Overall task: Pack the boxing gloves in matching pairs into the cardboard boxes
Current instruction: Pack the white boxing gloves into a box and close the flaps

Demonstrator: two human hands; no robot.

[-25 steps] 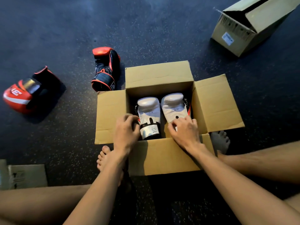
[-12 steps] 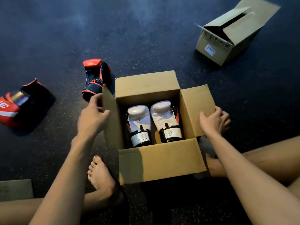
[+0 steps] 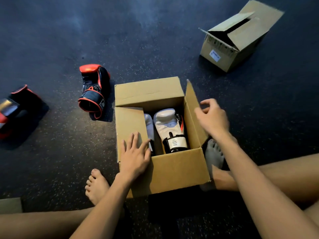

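The fingers (image 3: 136, 139) of the left hand (image 3: 134, 157) lie straight and slightly spread, pressing flat on the left flap (image 3: 128, 121), which is folded down over the mouth of the cardboard box (image 3: 177, 169); they grip nothing. Just past their tips, a white glove (image 3: 149, 125) shows half hidden under that flap's edge. The second white glove (image 3: 170, 128) lies beside it in full view, cuff toward the person.

Across the opening, the right hand (image 3: 213, 119) hovers just outside the upright right flap (image 3: 193, 109). Its fingers (image 3: 207, 102) are loosely curled and empty; it is too blurred to tell whether they touch the flap.

By my judgement the white pair is packed and the closing has only begun, with one flap down. Well off to the left of the left fingers, a red-and-black glove (image 3: 94, 90) and the other red-and-black glove (image 3: 13, 109) lie apart on the floor (image 3: 155, 40), unpacked. Far beyond the right fingers stands the second box (image 3: 238, 40), flaps partly shut, contents hidden.
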